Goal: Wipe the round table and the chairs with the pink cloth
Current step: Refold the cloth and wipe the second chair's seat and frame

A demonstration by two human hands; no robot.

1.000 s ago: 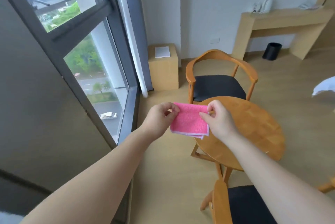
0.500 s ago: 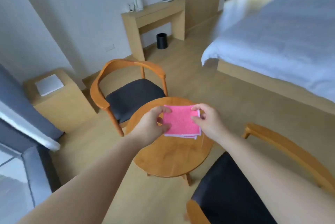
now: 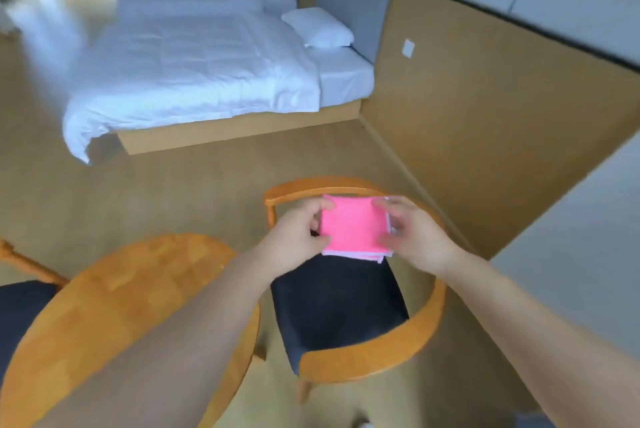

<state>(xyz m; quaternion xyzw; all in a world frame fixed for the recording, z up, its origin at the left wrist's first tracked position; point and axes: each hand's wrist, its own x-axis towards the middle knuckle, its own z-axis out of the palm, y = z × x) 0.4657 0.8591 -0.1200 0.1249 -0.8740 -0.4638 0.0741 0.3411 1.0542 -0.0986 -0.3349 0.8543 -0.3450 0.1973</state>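
A folded pink cloth [image 3: 353, 225] is held up between both hands above a wooden chair [image 3: 374, 368] with a black seat. My left hand [image 3: 298, 240] pinches the cloth's left edge and my right hand [image 3: 412, 237] pinches its right edge. The round wooden table [image 3: 114, 306] lies at the lower left, partly under my left forearm. A second chair [image 3: 20, 303] shows only a black seat and a bit of wooden frame at the far left edge.
A bed [image 3: 194, 70] with white bedding and pillows stands at the back. A wood-panelled wall [image 3: 485, 122] runs along the right, close behind the chair. Wooden floor [image 3: 156, 192] lies between the bed and the table.
My view has swung to the right, from the window past the first chair to the bed and the second chair. Both hands have kept hold of the pink cloth throughout.
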